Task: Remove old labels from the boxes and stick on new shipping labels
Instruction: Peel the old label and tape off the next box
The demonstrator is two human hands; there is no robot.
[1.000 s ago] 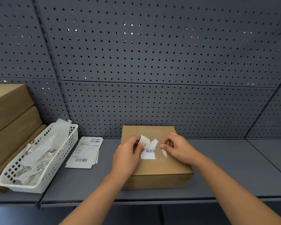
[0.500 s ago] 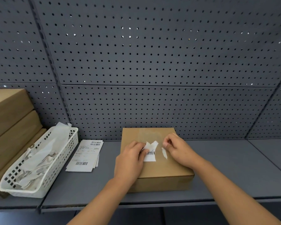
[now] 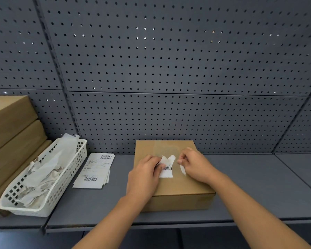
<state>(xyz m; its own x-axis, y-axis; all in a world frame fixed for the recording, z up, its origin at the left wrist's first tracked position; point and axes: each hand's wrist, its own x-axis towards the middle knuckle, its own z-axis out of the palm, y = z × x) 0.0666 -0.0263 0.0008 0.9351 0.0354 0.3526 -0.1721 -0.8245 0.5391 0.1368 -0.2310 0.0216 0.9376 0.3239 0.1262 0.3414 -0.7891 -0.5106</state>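
**Old label half lifted from the box on the shelf**

Head view: a flat brown cardboard box (image 3: pixel 184 188) lies on the grey shelf (image 3: pixel 258 186), its far edge against the perforated back panel (image 3: pixel 169 69). Both hands work on the box's top face.

The left hand (image 3: pixel 144 177) comes in over the box's near left part. Its thumb and fingers pinch the torn, curled-up upper edge of the old label (image 3: pixel 166 173). The lower part of this white label, with a barcode, is still stuck flat on the lid.

The right hand (image 3: pixel 196 166) lies over the right part of the lid with its fingers curled in and the fingertips drawn together. A narrow white strip (image 3: pixel 183 170) sits just beside the label, right under those fingertips. I cannot tell whether they grip the strip or only touch its upper end.

Left of the box, near but apart from it, a small pile of printed shipping labels (image 3: pixel 95 171) lies flat on the shelf. Further left stands a white plastic basket (image 3: pixel 68 178) with crumpled paper scraps (image 3: pixel 43 175) in it. Beyond the basket, at the picture's edge, more cardboard boxes (image 3: pixel 11 133) are stacked.
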